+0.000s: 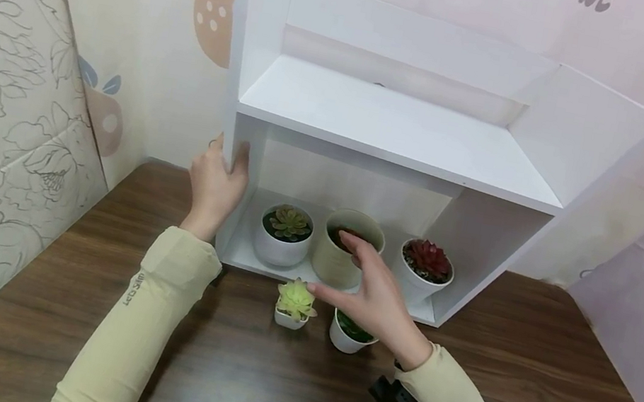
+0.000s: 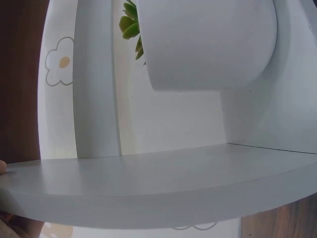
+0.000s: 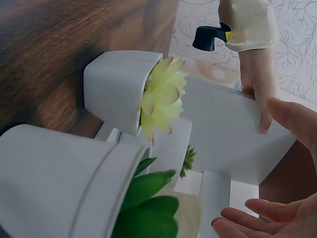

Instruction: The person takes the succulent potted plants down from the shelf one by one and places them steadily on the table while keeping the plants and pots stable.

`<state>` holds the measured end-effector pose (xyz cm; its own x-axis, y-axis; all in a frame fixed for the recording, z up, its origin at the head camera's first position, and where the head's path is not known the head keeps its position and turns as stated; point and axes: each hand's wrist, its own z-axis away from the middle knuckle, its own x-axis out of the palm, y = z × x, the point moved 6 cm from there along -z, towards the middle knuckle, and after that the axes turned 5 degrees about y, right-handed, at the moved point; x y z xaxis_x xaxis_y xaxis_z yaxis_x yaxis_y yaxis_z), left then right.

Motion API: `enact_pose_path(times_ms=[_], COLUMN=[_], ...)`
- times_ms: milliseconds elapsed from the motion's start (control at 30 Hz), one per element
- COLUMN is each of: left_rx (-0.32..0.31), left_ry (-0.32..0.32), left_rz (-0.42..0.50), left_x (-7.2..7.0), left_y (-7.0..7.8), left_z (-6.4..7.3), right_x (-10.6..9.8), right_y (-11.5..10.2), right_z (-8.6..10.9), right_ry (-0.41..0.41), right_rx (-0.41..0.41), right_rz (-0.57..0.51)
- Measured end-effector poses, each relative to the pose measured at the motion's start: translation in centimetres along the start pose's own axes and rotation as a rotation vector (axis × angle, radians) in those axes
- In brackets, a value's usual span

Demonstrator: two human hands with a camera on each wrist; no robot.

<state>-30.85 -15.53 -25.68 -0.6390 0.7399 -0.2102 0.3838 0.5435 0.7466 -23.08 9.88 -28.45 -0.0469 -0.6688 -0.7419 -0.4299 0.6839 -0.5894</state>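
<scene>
My left hand [image 1: 216, 184] grips the left side panel of a white two-tier shelf [image 1: 334, 133], the thumb on its inner face. My right hand [image 1: 373, 295] hovers with thumb and fingers spread apart, holding nothing. Below it, a small yellow-green succulent [image 1: 295, 298] in a square white pot stands on the table before the shelf. Beside that is a white pot [image 1: 346, 339] with a dark green plant, partly hidden by the right hand. In the right wrist view, the yellow-green succulent [image 3: 162, 96] and the green-leaved plant [image 3: 148, 208] are close to the camera.
On the shelf's lower tier stand a white pot with a green succulent [image 1: 285, 236], a taller cream pot [image 1: 329, 261], and a white pot with a red succulent [image 1: 425, 269]. The brown wooden table [image 1: 237, 387] extends around them, with patterned walls behind.
</scene>
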Motion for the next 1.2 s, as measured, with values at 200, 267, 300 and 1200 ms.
enact_pose_path(times_ms=[200,267,300,1200], left_rx=[-0.004,-0.004,-0.004,-0.034], left_ry=[0.000,0.000,-0.002,-0.034], left_rz=[0.001,0.001,0.001,0.018], left_x=[0.0,0.0,0.0,-0.4], left_y=[0.0,0.0,0.0,-0.3], left_z=[-0.1,-0.1,-0.1,-0.1], right_x=[0.6,0.8,1.0,6.6], right_y=[-1.0,-1.4,-1.5,-2.0], right_z=[-0.9,-1.3,-1.5,-7.0], right_ry=[-0.034,-0.050,-0.055,-0.242], right_rx=[0.005,0.009,0.005,0.150], right_rz=[-0.045,-0.039,-0.032,0.106])
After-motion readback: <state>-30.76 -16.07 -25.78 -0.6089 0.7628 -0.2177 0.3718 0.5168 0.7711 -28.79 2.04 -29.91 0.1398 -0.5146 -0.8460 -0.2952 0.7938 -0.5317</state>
